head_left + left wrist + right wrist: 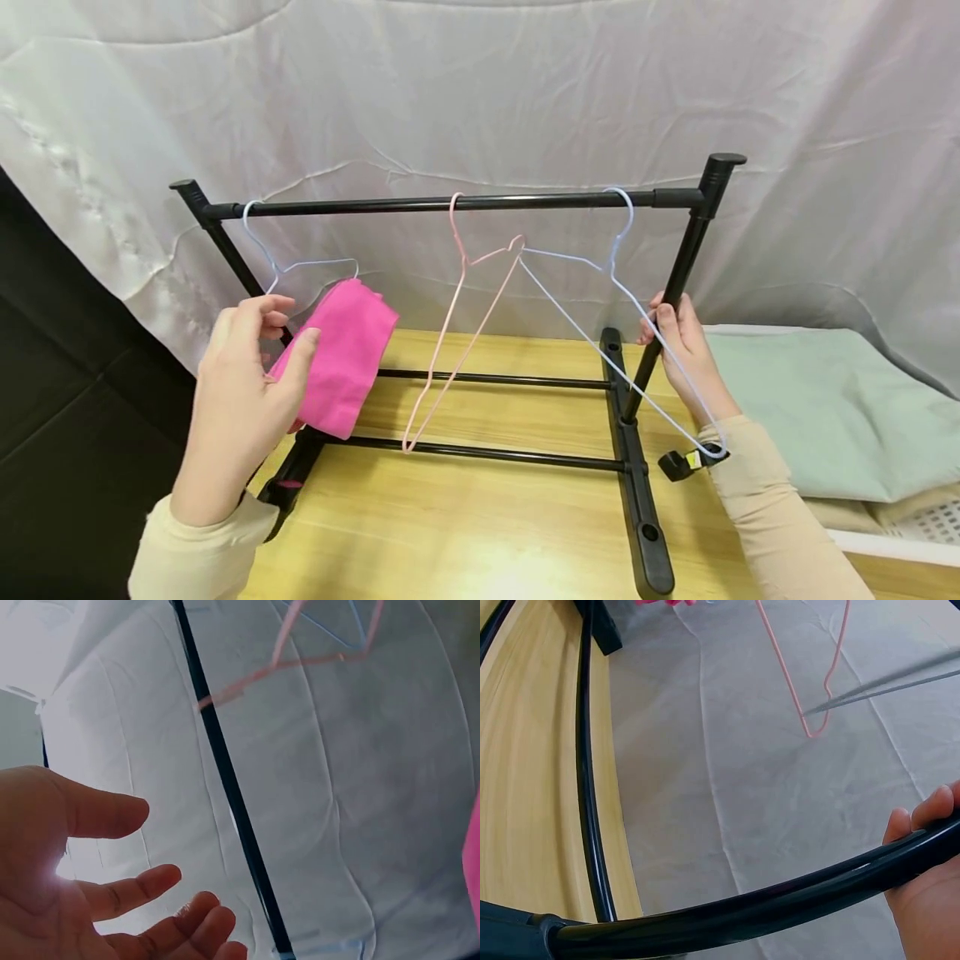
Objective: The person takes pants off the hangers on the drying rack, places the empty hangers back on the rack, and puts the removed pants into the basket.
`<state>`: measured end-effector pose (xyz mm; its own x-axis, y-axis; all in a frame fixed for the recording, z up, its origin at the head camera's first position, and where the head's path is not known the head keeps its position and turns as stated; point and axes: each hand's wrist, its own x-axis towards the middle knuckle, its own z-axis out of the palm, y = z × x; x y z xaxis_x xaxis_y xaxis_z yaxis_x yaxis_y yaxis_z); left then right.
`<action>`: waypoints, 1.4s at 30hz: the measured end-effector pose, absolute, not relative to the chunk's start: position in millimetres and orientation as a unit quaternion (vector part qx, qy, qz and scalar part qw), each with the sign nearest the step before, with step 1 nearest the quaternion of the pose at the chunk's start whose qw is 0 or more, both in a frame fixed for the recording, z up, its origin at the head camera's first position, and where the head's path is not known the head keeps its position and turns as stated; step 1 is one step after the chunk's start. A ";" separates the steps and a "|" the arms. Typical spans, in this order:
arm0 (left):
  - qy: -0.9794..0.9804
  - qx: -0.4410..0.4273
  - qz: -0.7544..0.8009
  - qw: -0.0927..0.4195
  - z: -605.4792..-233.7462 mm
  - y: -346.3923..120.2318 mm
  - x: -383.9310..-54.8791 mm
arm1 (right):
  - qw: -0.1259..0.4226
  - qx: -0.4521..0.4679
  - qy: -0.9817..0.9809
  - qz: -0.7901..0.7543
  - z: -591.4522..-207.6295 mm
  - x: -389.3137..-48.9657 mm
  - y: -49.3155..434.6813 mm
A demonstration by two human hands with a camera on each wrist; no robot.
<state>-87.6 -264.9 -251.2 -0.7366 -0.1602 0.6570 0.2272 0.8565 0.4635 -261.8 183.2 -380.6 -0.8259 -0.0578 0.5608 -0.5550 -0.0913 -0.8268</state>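
Note:
A black clothes rack stands with three wire hangers on its top bar. Pink cloth hangs folded over the blue hanger at the left end. My left hand is beside that cloth, its fingers loosely bent and apart; in the left wrist view the palm holds nothing. At the other end my right hand grips the rack's right upright, with fingers round it in the right wrist view. A bare pink hanger hangs mid-bar. Another bare blue hanger crosses in front of my right wrist.
Under the rack is a wooden tabletop. To the right, a white basket holds folded pale green cloth. A pale curtain hangs behind, and black fabric is on the left.

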 end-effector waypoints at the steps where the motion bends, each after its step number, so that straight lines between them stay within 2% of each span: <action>1: -0.894 -0.010 -0.261 0.365 -251.2 -268.4 -87.9 | 0.177 0.235 -0.649 0.702 -380.3 -261.7 183.0; 5: -0.896 0.032 -0.249 0.366 -251.4 -283.8 -90.1 | 0.170 0.235 -0.651 0.702 -379.1 -260.5 182.7; 10: -0.907 0.093 -0.237 0.335 -252.6 -303.2 -96.2 | 0.167 0.230 -0.654 0.701 -378.3 -260.1 184.0; 18: -0.922 0.126 -0.209 0.299 -263.7 -325.8 -109.1 | 0.170 0.232 -0.649 0.704 -379.4 -260.9 187.0; 32: -0.943 0.120 -0.216 0.222 -285.0 -351.7 -121.2 | 0.169 0.237 -0.672 0.681 -382.3 -264.3 187.4; 42: -0.942 0.100 -0.224 0.230 -298.8 -355.9 -127.2 | 0.167 0.242 -0.663 0.688 -383.8 -265.3 186.1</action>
<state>-127.2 -355.9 -298.8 -0.8744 -0.2917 0.3878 -0.0856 0.8793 0.4686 -265.3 186.1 -383.8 -0.8270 -0.0908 0.5548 -0.5510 -0.0648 -0.8320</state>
